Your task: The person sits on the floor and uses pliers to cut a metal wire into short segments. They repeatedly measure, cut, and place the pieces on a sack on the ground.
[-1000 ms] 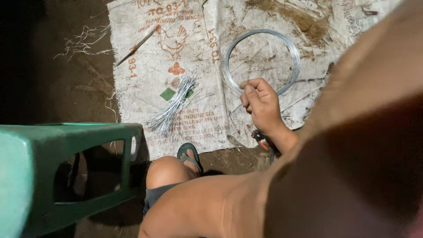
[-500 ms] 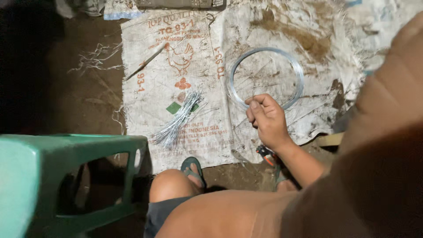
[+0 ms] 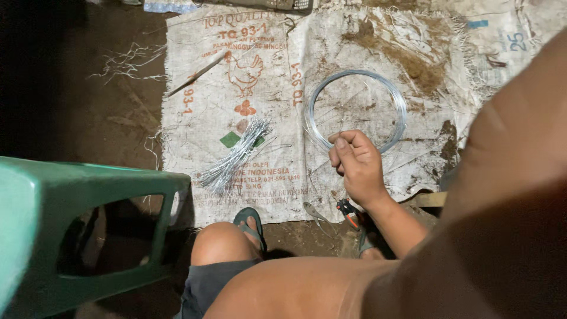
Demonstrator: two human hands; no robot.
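Head view: a hand at the wire coil on the floor sacks.
The right hand (image 3: 357, 168), now lower in frame, pinches the wire coil (image 3: 357, 111) at its 6 o'clock rim; cut wire bundle (image 3: 233, 158) lies at 9 o'clock. Left hand unseen.

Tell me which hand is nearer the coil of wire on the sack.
The right hand: its curled fingers sit at the near rim of the coil of wire, apparently touching it. The left hand is out of view; only that arm crosses the bottom of the picture.
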